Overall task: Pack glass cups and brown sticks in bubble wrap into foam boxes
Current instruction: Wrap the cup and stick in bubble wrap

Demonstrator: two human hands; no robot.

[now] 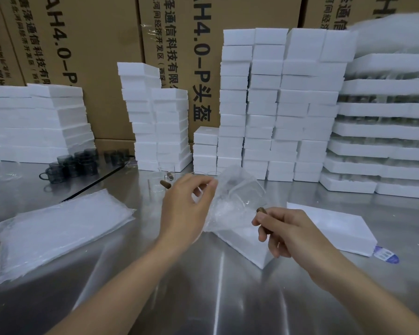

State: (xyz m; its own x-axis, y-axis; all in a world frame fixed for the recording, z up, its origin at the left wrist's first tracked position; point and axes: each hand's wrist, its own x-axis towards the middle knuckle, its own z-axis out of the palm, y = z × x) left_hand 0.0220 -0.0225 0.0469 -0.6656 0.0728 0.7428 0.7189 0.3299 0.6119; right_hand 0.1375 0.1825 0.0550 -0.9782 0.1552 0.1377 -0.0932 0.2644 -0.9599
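Observation:
My left hand (183, 209) pinches the upper edge of a clear bubble-wrap bag (237, 201) with a glass cup (248, 189) inside it, held above an open white foam box (249, 243). My right hand (290, 232) grips a brown stick (261, 211) just right of the bag's lower part. A foam lid (334, 226) lies flat to the right of the box. More brown sticks (165, 183) and clear glass cups (155, 181) sit on the metal table behind my left hand.
A pile of bubble-wrap bags (61, 228) lies at the left. Dark glass mugs (75, 163) stand at the back left. Stacks of white foam boxes (264, 105) line the back, foam trays of glasses (382, 141) at the right, cardboard cartons (102, 44) behind.

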